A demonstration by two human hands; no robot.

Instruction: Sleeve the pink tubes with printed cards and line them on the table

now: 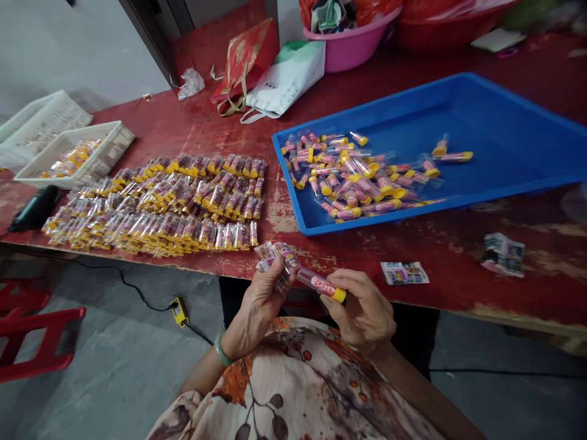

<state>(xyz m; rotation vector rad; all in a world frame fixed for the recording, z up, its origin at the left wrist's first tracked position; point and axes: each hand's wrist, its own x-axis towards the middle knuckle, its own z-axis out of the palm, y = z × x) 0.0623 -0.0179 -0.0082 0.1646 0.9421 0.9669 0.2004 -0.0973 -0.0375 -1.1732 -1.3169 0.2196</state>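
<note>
Just above a floral garment (293, 391), grips a clear tube (316, 281) in the right hand (364, 308), with thumb and fingertips clamped on the yellow-capped end. Points that cap down and right, toward the right palm, and the opposite end up and left; keeps the long axis slanting between the two hands. Pinches a bunch of printed wrappers (266, 252) between thumb and fingers of the left hand (259, 302), right at the tube's upper end; cannot tell whether around that end or only against it. Wears a pale green bangle (223, 350) on the left wrist.

Faces a red table (284, 208) with paint worn to pale patches. Below its near edge, shows grey floor (128, 342) and a red stool (41, 342) at left. Has a flat wrapper (405, 273) near the right hand. To the left, has stacked rows of wrapped tubes (160, 214); to the right, a blue tray (495, 134) with loose tubes (362, 174) heaped at its left end, pointing every way. Farther back, shows a white basket (77, 159), a red bag (250, 55), a white bag (293, 79), a pink basin (348, 52) and a pale wall (92, 49).
</note>
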